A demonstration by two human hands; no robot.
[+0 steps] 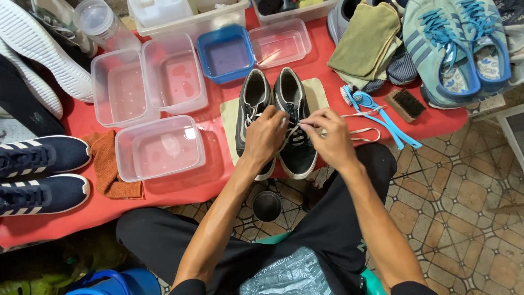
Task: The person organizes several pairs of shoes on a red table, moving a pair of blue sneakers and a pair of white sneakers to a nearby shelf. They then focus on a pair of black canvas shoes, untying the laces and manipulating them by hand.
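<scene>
Two dark grey sneakers stand side by side on a beige cloth at the red table's front edge. My left hand rests on the right sneaker, pinching its white lace near the eyelets. Beside it, my right hand pulls a strand of the same white lace out to the right. The left sneaker has loose white laces and is touched by neither hand.
Several clear plastic tubs and a blue tub hold water. An orange rag, navy sneakers, teal sneakers, a blue brush, a wooden brush, folded cloths, and a small black tin on the tiled floor.
</scene>
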